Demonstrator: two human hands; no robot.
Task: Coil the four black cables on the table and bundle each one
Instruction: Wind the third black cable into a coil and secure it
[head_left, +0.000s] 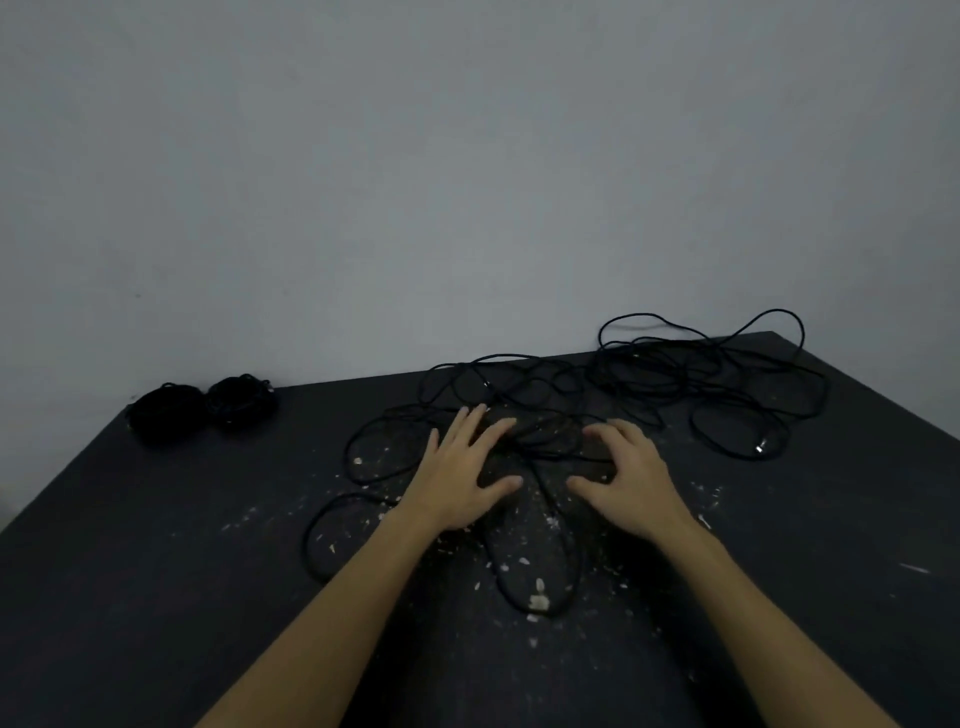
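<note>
Two coiled black cable bundles lie side by side at the table's far left corner: one bundle (161, 415) and a second bundle (241, 399). A loose black cable (540, 571) sprawls in loops across the middle of the table. Another loose cable (727, 384) lies tangled at the far right, with a plug end (761, 447). My left hand (462, 475) lies flat with spread fingers on the middle cable's loops. My right hand (628, 480) hovers with bent fingers over the same tangle, touching it; neither hand visibly grips a strand.
The table (156, 597) is dark and speckled with pale flecks and chips in the middle. A grey wall (467, 182) stands directly behind its far edge. The right tangle overhangs the far edge.
</note>
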